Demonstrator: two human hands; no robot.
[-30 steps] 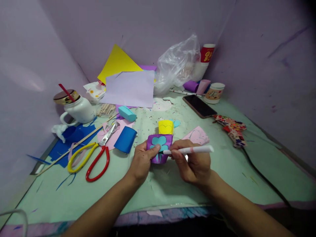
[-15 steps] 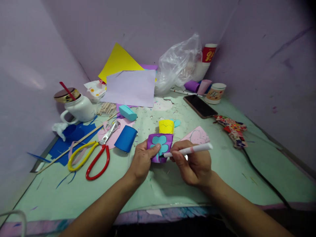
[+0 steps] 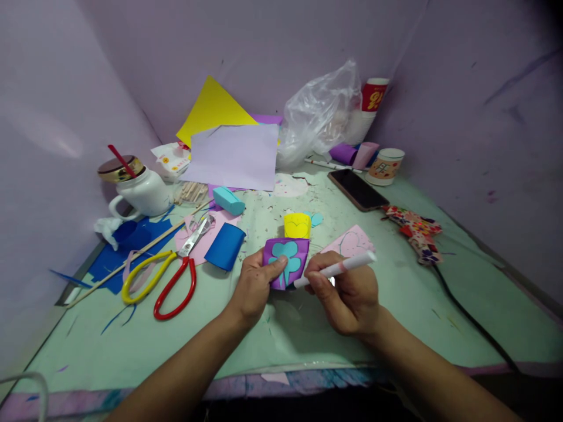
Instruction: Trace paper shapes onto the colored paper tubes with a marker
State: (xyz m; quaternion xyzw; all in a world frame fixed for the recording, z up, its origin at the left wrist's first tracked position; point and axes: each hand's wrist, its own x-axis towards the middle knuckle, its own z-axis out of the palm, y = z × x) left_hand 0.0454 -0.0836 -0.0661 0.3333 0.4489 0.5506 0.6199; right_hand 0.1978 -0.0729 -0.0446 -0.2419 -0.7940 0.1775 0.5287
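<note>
My left hand (image 3: 251,286) grips a purple paper cup (image 3: 287,262) that lies on its side on the green table (image 3: 396,305); a light blue flower shape is stuck on the cup. My right hand (image 3: 347,293) is closed round a white marker pen (image 3: 338,268), its tip at the lower right edge of the blue flower. A yellow paper cup (image 3: 297,225) stands just behind the purple one, and a pink paper piece (image 3: 352,241) lies behind my right hand.
Scissors with yellow and red handles (image 3: 169,274), a blue paper roll (image 3: 224,247) and a thin wooden stick (image 3: 136,254) lie to the left. A white jar (image 3: 138,189), paper sheets (image 3: 231,155), a plastic bag (image 3: 319,114), a phone (image 3: 356,189) and a floral glue gun (image 3: 416,231) lie farther back.
The pen has tilted a little, its tip dropping lower along the flower's right side. The cup and my left hand have hardly moved.
</note>
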